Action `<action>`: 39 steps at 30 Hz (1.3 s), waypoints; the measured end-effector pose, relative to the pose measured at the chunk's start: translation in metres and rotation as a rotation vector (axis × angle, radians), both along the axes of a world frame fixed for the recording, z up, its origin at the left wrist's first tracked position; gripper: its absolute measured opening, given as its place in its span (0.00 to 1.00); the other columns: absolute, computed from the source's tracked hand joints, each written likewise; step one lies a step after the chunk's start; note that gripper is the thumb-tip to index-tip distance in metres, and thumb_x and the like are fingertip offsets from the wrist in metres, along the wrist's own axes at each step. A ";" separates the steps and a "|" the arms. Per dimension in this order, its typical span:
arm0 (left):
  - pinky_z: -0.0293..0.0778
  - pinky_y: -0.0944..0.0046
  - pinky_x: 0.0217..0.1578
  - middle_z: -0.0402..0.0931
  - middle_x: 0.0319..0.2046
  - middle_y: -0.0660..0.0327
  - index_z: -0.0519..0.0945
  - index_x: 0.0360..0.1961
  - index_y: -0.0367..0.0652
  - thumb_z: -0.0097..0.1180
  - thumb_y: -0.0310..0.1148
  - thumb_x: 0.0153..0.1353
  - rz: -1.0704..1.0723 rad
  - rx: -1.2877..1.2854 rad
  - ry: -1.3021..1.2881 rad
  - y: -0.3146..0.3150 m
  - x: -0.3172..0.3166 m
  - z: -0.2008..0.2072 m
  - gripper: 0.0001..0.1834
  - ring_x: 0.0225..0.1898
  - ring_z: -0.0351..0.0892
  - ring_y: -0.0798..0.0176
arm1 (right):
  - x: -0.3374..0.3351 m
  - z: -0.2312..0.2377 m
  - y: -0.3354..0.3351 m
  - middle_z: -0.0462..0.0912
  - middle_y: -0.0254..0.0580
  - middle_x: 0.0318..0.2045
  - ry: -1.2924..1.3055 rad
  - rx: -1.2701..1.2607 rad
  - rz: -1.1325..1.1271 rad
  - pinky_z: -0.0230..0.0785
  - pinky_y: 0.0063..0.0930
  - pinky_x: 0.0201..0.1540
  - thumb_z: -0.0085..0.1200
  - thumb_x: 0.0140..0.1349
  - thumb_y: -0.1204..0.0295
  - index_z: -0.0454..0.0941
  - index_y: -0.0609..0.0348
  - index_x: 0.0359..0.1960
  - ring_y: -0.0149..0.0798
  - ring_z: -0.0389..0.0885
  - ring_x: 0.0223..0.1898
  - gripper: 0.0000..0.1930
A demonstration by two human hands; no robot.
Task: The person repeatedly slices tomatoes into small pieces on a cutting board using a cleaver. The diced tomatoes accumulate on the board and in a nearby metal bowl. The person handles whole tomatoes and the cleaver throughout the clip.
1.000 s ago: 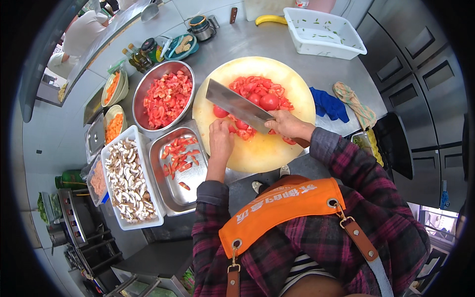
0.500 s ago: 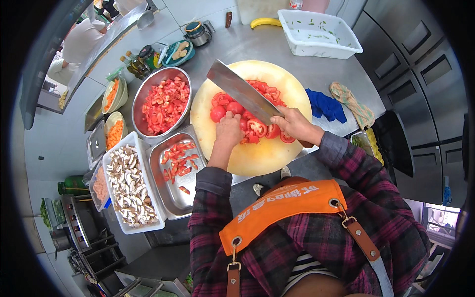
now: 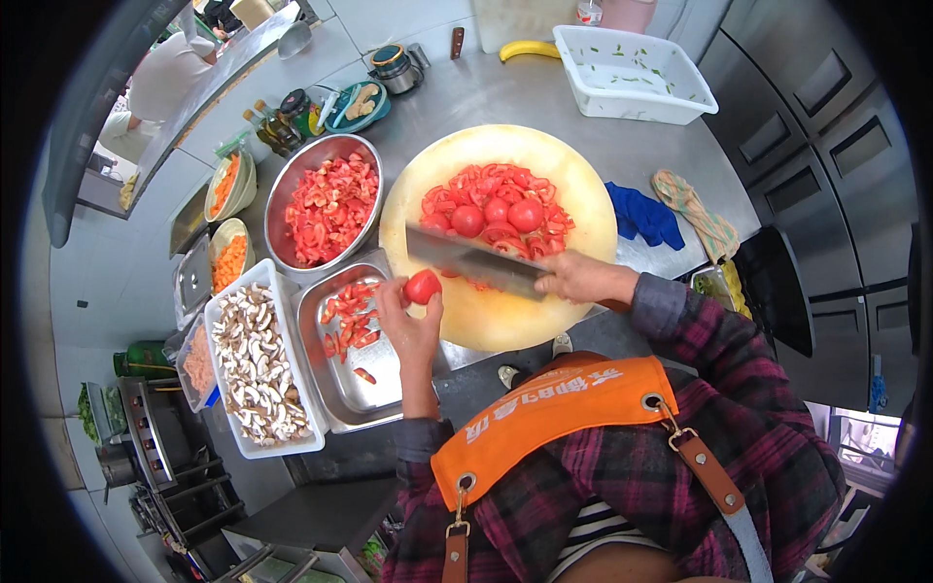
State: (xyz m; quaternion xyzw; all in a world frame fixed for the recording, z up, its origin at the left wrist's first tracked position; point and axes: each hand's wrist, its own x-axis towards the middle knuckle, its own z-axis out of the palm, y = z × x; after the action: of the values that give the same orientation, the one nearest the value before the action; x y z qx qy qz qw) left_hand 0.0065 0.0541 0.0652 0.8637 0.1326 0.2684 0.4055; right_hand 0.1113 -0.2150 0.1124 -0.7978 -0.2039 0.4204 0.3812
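Note:
My left hand (image 3: 410,324) holds a piece of red tomato (image 3: 423,287) between thumb and fingers, above the near left rim of the round cutting board (image 3: 457,330), beside a steel pan. My right hand (image 3: 578,278) grips a cleaver (image 3: 466,257) by its handle; the blade points left over the board, somewhat blurred. Behind the blade lies a heap of cut tomatoes (image 3: 544,194) with several larger rounded pieces (image 3: 526,215) on top. Part of the heap is hidden under the blade.
Left of the board stand a steel bowl of chopped tomato (image 3: 268,209), a steel pan (image 3: 384,394) with tomato slivers and a white tub of sliced mushrooms (image 3: 321,437). A blue cloth (image 3: 646,216) lies right. Behind are a banana (image 3: 532,49) and a white bin (image 3: 632,105).
My left hand has left the heap and moved left and nearer, now with a tomato piece in it. The cleaver has dropped from its raised slant to lie nearly level, closer to me.

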 end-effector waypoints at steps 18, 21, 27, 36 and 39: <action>0.73 0.52 0.45 0.72 0.43 0.51 0.76 0.44 0.40 0.69 0.29 0.46 -0.253 0.303 0.131 -0.039 -0.009 -0.045 0.22 0.46 0.72 0.46 | -0.004 0.027 0.005 0.82 0.56 0.30 -0.595 -0.238 0.463 0.73 0.47 0.36 0.48 0.62 0.71 0.75 0.64 0.46 0.55 0.82 0.33 0.14; 0.73 0.52 0.45 0.72 0.42 0.51 0.76 0.42 0.40 0.68 0.27 0.46 -0.259 0.296 0.061 -0.040 -0.009 -0.050 0.21 0.46 0.71 0.46 | -0.008 0.022 0.015 0.81 0.56 0.27 -0.597 -0.260 0.511 0.73 0.47 0.34 0.46 0.61 0.73 0.75 0.65 0.45 0.55 0.82 0.33 0.13; 0.73 0.52 0.45 0.72 0.41 0.51 0.76 0.43 0.40 0.66 0.24 0.47 -0.292 0.254 0.014 -0.034 -0.016 -0.054 0.20 0.45 0.73 0.46 | -0.017 0.011 0.032 0.81 0.55 0.25 -0.630 -0.235 0.470 0.72 0.48 0.33 0.45 0.62 0.72 0.75 0.65 0.41 0.54 0.83 0.32 0.11; 0.75 0.53 0.43 0.73 0.39 0.51 0.76 0.39 0.41 0.66 0.23 0.47 -0.307 0.261 0.014 -0.030 -0.018 -0.063 0.16 0.43 0.75 0.46 | -0.025 0.004 0.027 0.81 0.56 0.26 -0.516 -0.186 0.384 0.72 0.49 0.36 0.46 0.64 0.68 0.75 0.63 0.40 0.57 0.82 0.32 0.11; 0.74 0.53 0.45 0.74 0.41 0.51 0.76 0.39 0.41 0.65 0.23 0.46 -0.345 0.270 0.028 -0.026 -0.017 -0.056 0.17 0.44 0.75 0.46 | -0.029 -0.010 0.030 0.81 0.57 0.27 -0.502 -0.178 0.347 0.72 0.49 0.36 0.48 0.64 0.67 0.75 0.63 0.42 0.58 0.82 0.33 0.12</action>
State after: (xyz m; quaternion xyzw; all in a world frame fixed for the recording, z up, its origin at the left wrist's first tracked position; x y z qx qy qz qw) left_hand -0.0105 0.0278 0.0093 0.9237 -0.0485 0.1984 0.3240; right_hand 0.0820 -0.1854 0.1025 -0.8600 -0.3872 0.2854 0.1702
